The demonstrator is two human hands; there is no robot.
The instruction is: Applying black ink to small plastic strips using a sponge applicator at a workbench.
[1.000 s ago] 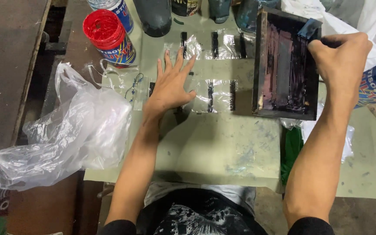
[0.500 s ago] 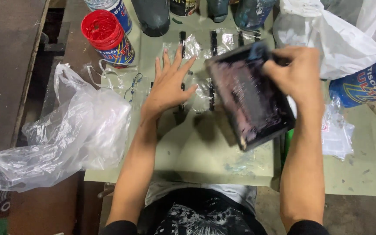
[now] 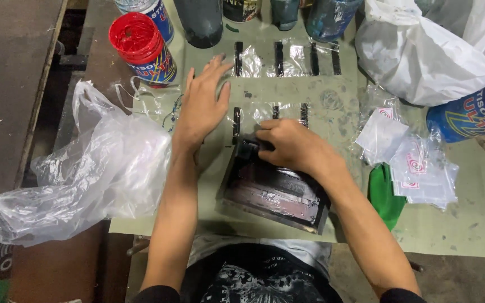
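One dark rectangular printing frame [image 3: 276,196], its flat face smeared glossy purple-black, lies on the green worktop [image 3: 332,112] just before the person. The right hand [image 3: 290,146] presses a dark tool against the frame's far edge, its grip curled closed on it. The left hand [image 3: 203,104] rests flat, fingers spread, beside seven clear plastic sleeves [image 3: 284,59] with black strips.

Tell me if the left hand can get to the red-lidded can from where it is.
Probably yes. The left hand lies flat on the table, and the red-lidded can stands just beyond its fingertips with only bare table between them.
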